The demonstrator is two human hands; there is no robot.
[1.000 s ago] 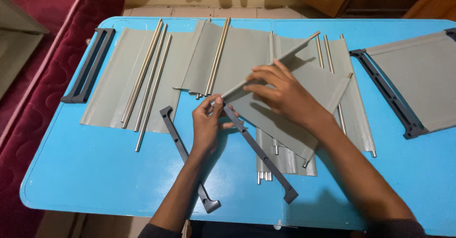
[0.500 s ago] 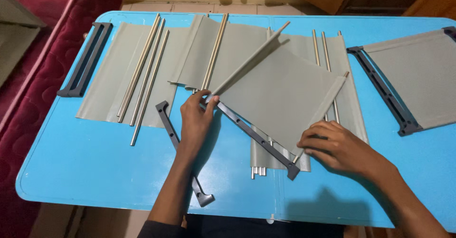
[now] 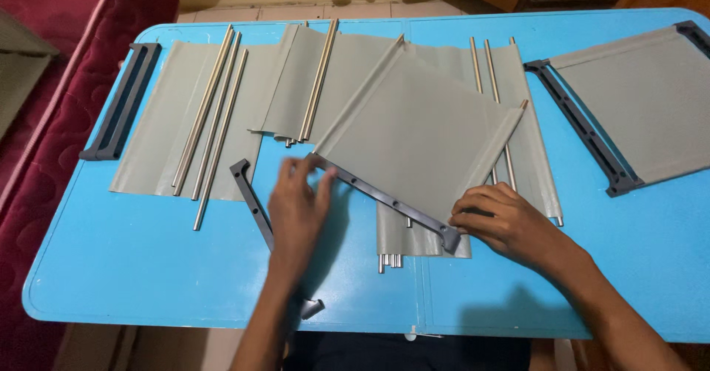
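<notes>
A grey fabric shelf panel lies tilted in the middle of the blue table, with a dark grey plastic end bar along its near edge. My left hand holds the bar's left end with the fingertips. My right hand grips the bar's right end, next to the panel's corner. A second loose dark bar lies on the table under my left wrist. Metal rods stick out from under the panel.
More grey fabric panels with metal rods cover the table's far left and centre. A dark bar sits at the left edge. An assembled panel with a dark bar lies at the right. A red sofa borders the left.
My right hand moved off the panel's top down to the bar's right end. The panel now lies flatter. My left hand shifted slightly along the bar's left end.
</notes>
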